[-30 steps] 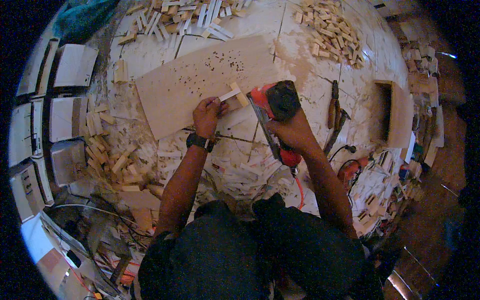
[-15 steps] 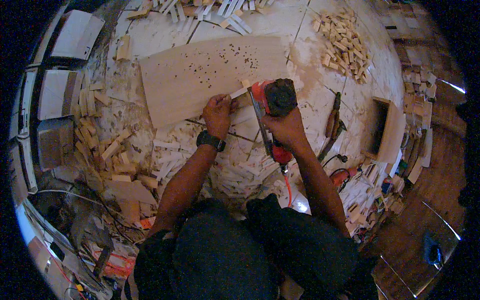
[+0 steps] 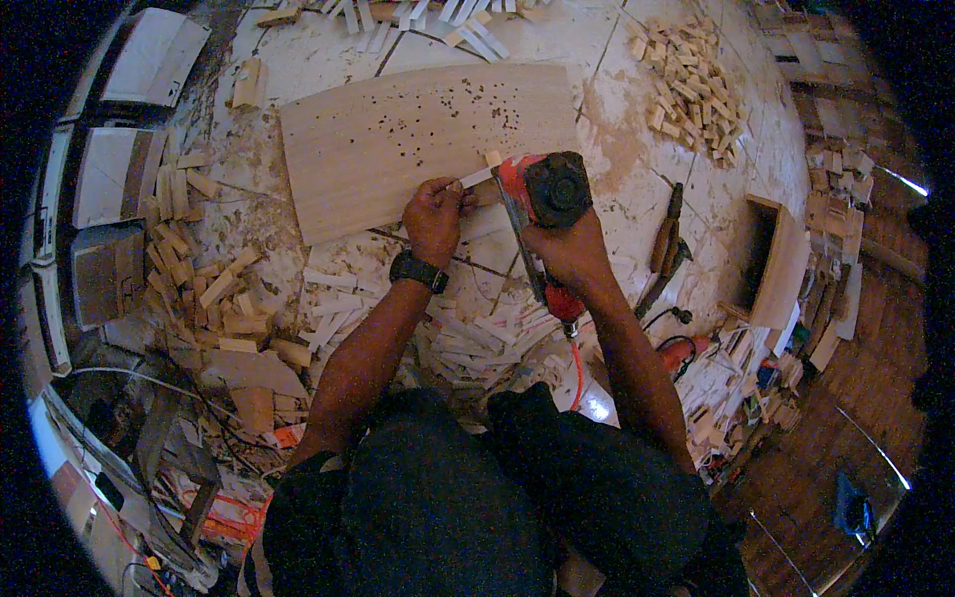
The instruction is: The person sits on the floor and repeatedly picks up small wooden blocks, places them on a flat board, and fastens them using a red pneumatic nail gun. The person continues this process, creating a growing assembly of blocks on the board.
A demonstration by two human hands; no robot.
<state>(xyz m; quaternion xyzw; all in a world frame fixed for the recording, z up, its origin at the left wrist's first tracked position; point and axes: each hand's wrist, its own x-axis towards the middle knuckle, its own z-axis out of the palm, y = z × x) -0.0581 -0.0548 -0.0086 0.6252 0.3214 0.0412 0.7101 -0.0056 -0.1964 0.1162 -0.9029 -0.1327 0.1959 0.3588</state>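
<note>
My right hand (image 3: 572, 251) is wrapped round the grip of a red and black air nailer (image 3: 559, 187), with a red hose (image 3: 577, 370) running from its lower end. The nailer's nose end lies over a small wooden strip (image 3: 477, 178), pale on its upper face. Fingers of my left hand (image 3: 434, 221), closed, pinch the strip's left end; a dark watch (image 3: 418, 272) is on that wrist. Both hands are at the near edge of a flat wooden board (image 3: 343, 164), whose top bears scattered dark specks. The nailer hides the strip's right end.
Small wood blocks form a heap (image 3: 696, 90) at far right. Offcuts (image 3: 224, 298) lie left, white strips (image 3: 468, 338) near my legs. To the right are a hammer-like tool (image 3: 667, 234), an open wooden box (image 3: 764, 261) and a red power tool (image 3: 681, 350). Cables lie lower left.
The whole view has shifted slightly. My hands keep nearly the same places, with the nailer still over the strip and both grips unchanged.
</note>
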